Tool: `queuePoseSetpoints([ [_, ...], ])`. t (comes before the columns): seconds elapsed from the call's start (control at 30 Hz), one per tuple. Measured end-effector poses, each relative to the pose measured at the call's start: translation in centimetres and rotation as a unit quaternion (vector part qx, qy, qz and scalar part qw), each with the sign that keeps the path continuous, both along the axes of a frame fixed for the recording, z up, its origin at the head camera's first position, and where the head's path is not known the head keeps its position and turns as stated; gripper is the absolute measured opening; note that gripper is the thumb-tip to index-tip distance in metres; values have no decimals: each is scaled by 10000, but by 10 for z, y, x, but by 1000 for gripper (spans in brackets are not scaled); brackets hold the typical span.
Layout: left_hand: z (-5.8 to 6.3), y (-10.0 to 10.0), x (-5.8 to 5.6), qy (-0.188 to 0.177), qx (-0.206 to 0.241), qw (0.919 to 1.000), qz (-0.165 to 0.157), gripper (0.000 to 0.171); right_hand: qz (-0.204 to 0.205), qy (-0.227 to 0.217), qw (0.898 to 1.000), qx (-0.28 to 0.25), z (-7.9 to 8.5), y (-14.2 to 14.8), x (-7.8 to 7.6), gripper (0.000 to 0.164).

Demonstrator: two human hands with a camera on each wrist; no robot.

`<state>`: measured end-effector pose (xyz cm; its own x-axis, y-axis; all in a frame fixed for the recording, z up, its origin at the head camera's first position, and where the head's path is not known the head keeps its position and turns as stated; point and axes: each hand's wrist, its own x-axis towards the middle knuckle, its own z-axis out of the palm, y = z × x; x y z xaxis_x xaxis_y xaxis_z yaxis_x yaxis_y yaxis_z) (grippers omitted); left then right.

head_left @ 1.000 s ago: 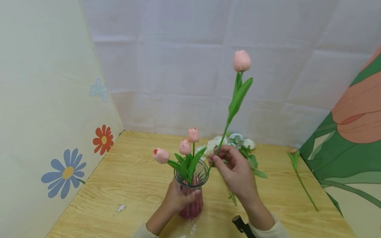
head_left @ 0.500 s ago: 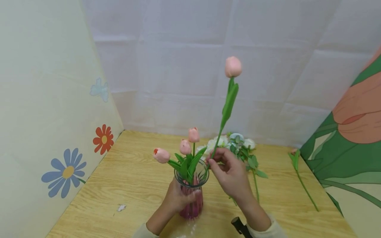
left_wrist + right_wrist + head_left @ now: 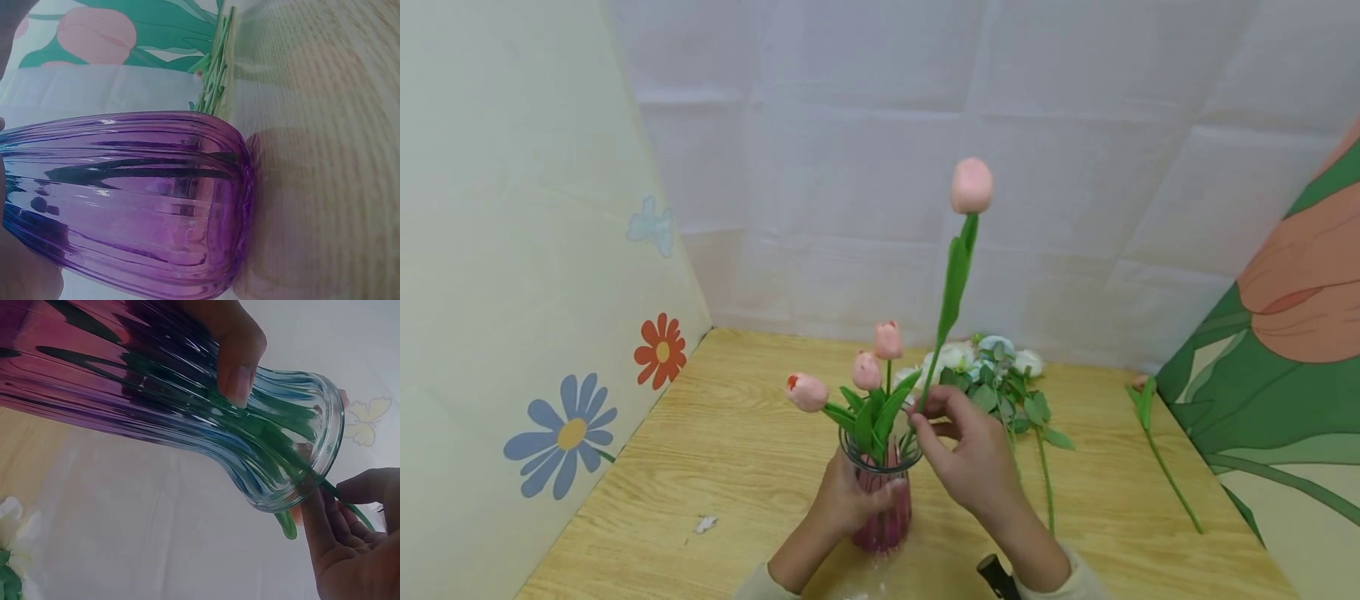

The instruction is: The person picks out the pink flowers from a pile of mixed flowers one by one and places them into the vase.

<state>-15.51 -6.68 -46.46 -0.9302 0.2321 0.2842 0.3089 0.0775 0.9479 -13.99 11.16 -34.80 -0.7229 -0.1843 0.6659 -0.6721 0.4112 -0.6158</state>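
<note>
A ribbed glass vase, purple-pink below and clear at its flared mouth, stands upright on the table. Three pink tulips lean in it toward the left and back. My left hand grips the vase around its side, the thumb lying across the front. Between thumb and fingers, my right hand pinches the stem of another pink tulip at the vase's right rim. That stem's lower end is inside the mouth, while its bloom stands high above the others. In the right wrist view, fingertips are right at the rim.
White and pale blue flowers with leafy stems lie behind my right hand. A single tulip lies at the table's right side. A white patch marks the wood at left. Fabric backdrops enclose the table.
My right hand has moved left and slightly down, bringing the pinched tulip lower and its stem further into the vase mouth. My left hand and the vase have stayed put.
</note>
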Motion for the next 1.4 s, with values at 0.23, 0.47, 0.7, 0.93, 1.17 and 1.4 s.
queuePoseSetpoints([
  [0.23, -1, 0, 0, 118, -24, 9999, 1, 78, 7, 4, 9998, 211, -3, -3, 1, 23],
  [0.47, -2, 0, -1, 210, 22, 9997, -84, 78, -72, 355, 9986, 386, -5, -4, 1, 25],
  [0.7, -3, 0, -2, 223, 7, 9997, -85, 76, -371, 736, 9962, 288, -4, 3, 3, 17],
  [0.93, -2, -1, -2, 246, 126, 9995, -176, 77, -676, 893, 9933, 298, -1, 9, 5, 12],
  [1.17, -1, 0, -1, 127, 187, 9996, -177, 78, -649, 889, 9936, 263, -3, 10, 5, 14],
  [1.4, 0, 1, 0, 171, 177, 9996, -108, 79, -687, 895, 9933, 257, -4, 11, 5, 15],
])
